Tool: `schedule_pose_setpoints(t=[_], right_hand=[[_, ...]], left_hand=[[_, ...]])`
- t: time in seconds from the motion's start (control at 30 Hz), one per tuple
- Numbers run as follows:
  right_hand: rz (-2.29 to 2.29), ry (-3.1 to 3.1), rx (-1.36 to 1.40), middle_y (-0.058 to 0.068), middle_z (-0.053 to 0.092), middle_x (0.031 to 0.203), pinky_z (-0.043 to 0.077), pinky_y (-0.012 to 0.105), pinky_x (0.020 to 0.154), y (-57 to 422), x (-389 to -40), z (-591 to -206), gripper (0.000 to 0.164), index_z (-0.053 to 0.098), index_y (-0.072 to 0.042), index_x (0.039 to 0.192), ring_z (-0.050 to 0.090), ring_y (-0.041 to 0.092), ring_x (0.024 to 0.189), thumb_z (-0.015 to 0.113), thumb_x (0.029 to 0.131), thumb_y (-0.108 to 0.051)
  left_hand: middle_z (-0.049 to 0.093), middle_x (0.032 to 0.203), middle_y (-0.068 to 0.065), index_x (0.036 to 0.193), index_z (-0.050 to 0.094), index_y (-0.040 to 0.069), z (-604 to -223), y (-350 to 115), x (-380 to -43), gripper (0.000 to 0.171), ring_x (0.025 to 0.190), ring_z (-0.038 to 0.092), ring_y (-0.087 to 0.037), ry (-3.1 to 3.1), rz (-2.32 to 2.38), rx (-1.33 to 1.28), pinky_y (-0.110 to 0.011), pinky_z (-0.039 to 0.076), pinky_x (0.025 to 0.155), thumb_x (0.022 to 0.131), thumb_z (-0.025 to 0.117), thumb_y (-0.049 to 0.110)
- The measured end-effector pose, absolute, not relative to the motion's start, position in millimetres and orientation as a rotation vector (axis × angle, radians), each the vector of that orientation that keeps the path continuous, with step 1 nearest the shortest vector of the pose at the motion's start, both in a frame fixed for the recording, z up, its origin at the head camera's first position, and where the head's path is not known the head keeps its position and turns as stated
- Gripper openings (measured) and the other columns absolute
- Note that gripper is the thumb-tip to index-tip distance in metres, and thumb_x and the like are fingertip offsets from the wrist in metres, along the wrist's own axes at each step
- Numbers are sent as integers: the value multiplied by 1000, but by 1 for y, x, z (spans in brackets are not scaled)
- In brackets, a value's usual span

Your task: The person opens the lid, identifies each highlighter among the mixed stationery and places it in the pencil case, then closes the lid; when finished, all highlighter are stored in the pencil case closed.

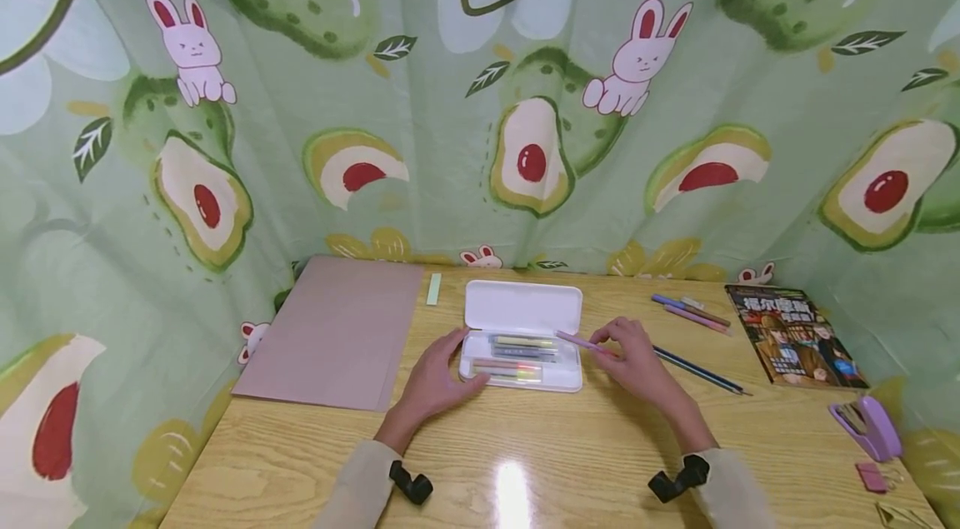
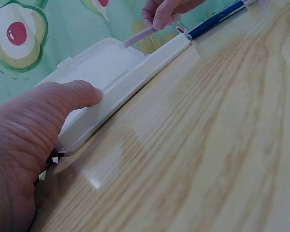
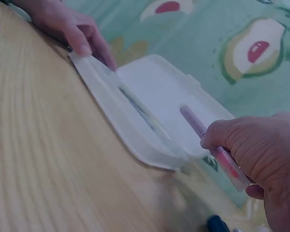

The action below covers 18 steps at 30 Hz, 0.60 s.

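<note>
A white pencil case [image 1: 522, 308] lies on the table with its lid raised at the back. Inside its tray are several slim pens [image 1: 523, 352] and a clear packet of coloured sticks [image 1: 506, 370]. My left hand [image 1: 437, 375] holds the case's left end, the thumb on the front rim and the fingers round the side. A pale purple pen [image 3: 193, 121], pinkish red toward its clear end, is pinched in my right hand [image 1: 633, 358]. In the head view its far tip hangs over the right part of the case.
Two dark pencils [image 1: 701, 369] lie right of my right hand, with several pens [image 1: 690, 312] behind. Farther right are a magazine [image 1: 798, 337], a purple stapler [image 1: 873, 429] and a pink binder clip [image 1: 872, 476]. A large grey-brown board [image 1: 337, 333] and a pale green strip [image 1: 433, 289] lie left.
</note>
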State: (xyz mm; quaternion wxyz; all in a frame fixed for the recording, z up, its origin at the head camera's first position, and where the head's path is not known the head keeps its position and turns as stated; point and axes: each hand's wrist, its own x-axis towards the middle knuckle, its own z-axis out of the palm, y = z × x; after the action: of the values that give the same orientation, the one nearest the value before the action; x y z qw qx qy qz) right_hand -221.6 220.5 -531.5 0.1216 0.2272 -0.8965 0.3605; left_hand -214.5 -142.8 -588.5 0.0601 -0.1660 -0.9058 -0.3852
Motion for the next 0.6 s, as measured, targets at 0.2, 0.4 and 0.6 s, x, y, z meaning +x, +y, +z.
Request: schedule_pose_setpoints(t=[0.2, 0.4, 0.6], right_hand=[[1009, -2656, 812, 3, 62, 94, 35, 38, 82, 181, -221, -537, 10, 72, -11, 94, 48, 22, 92, 80, 90, -8], [960, -2705, 931, -1, 59, 93, 35, 38, 82, 142, -221, -534, 9, 73, -13, 93, 44, 17, 90, 81, 92, -17], [892, -2713, 998, -6, 57, 92, 36, 36, 82, 118, -227, -541, 6, 77, -16, 94, 43, 15, 89, 80, 93, -21]], left_hand=[[51, 157, -11, 157, 48, 13, -589, -143, -216, 90, 145, 47, -35, -2744, -1166, -489, -56, 42, 115, 85, 78, 59], [52, 156, -12, 156, 49, 12, -588, -143, -217, 90, 145, 48, -35, -2738, -1166, -492, -56, 42, 115, 85, 79, 58], [53, 155, -13, 155, 50, 10, -586, -142, -215, 89, 143, 49, -36, -2730, -1165, -504, -56, 43, 114, 85, 80, 57]])
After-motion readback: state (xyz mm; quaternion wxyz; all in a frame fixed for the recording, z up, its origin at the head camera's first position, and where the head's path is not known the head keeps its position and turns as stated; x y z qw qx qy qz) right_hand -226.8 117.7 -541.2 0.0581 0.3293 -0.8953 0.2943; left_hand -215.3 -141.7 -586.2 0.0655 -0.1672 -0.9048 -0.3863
